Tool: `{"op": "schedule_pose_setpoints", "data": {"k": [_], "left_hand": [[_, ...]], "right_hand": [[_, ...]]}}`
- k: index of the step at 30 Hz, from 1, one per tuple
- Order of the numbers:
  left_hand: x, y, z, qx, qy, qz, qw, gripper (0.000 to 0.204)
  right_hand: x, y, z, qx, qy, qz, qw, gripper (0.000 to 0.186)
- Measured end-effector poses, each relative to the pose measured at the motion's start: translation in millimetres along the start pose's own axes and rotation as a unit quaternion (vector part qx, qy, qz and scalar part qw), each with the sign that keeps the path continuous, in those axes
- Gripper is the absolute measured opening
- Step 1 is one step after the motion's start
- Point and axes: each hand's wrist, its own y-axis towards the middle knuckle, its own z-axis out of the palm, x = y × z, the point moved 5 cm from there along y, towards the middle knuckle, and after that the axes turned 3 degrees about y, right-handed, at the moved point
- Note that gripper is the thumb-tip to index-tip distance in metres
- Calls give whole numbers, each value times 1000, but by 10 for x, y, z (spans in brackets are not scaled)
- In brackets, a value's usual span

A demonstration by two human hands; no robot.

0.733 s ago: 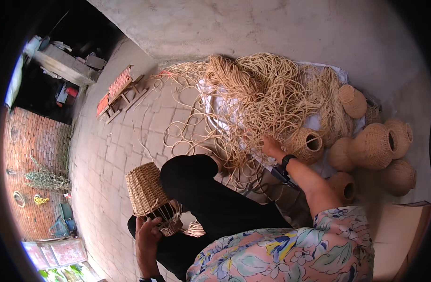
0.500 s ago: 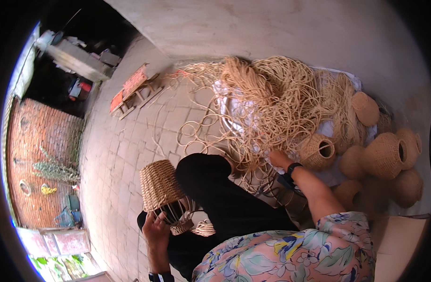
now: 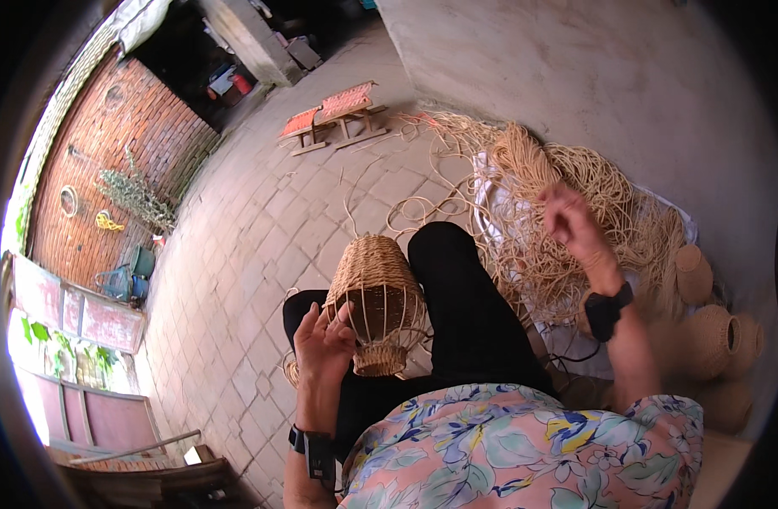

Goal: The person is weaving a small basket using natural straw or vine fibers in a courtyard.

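Note:
A woven basket [image 3: 368, 259] with bare upright spokes and a narrow woven ring at its lower end rests between my black-trousered knees. Its open framework shows the dark inside. My left hand [image 3: 325, 343] grips the spokes at the basket's left side. Up and to the right, my right hand [image 3: 567, 220] is raised in front of the tangled pile of straw-coloured cord [image 3: 613, 246], its fingers curled; whether a strand is between them I cannot make out. The pile lies on white sheeting [image 3: 490, 199] against the wall.
Two low wooden frames with orange woven tops [image 3: 345, 99] stand on the paving [image 3: 236, 297]. Several finished woven pots [image 3: 702, 343] sit at the right beside a plastered wall [image 3: 575, 68]. A brick wall [image 3: 83, 212] with hanging things stands at the left.
My right hand has lifted up from low in the cord pile. The basket has turned more upright between my knees with my left hand on it. The view has swung round.

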Motion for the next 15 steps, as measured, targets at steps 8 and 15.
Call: {"op": "schedule_pose_setpoints", "data": {"k": [8,15], "left_hand": [[-56,-56,-273,56,-92,15,994,34],[-11,-329,-116,-115,-14,84,990,28]], "right_hand": [[-139,61,603,40,-285,3,958,21],[-821,-82,1488,125,-60,157,978,19]]}}
